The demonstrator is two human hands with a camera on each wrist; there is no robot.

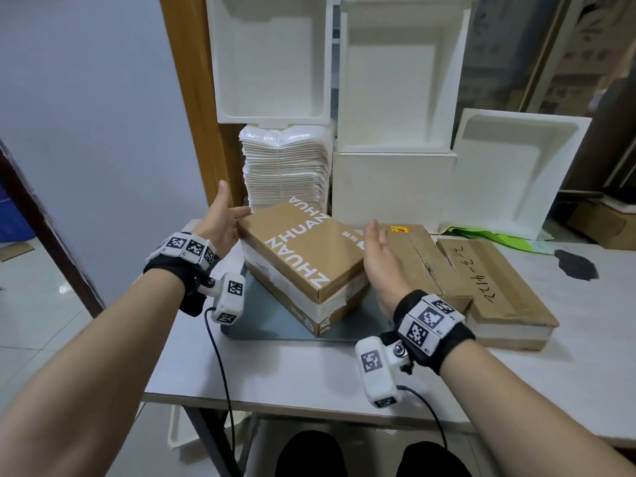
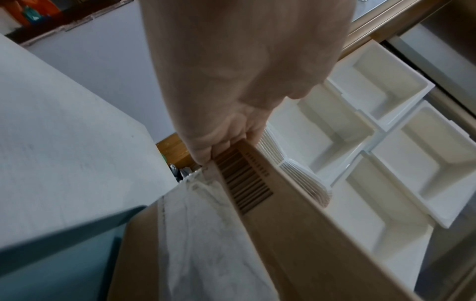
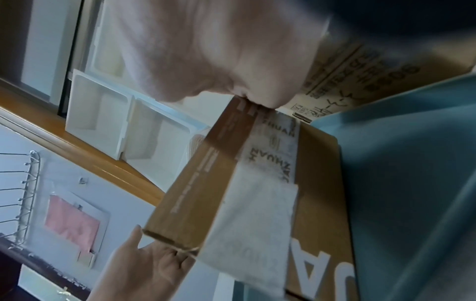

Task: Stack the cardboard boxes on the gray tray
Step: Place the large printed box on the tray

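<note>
Two brown cardboard boxes printed ZHUAN are stacked on the gray tray. The upper box lies slightly askew on the lower box. My left hand is flat, its straight fingers touching the upper box's far left corner. My right hand is flat too, palm turned to that box's right side, fingertips at its edge. Neither hand grips anything. Two more flat cardboard boxes lie on the table to the right of the tray.
White foam trays and a pile of white padded envelopes stand close behind the stack. The white table ends just in front of the tray. A dark cloth and a green bag lie at the far right.
</note>
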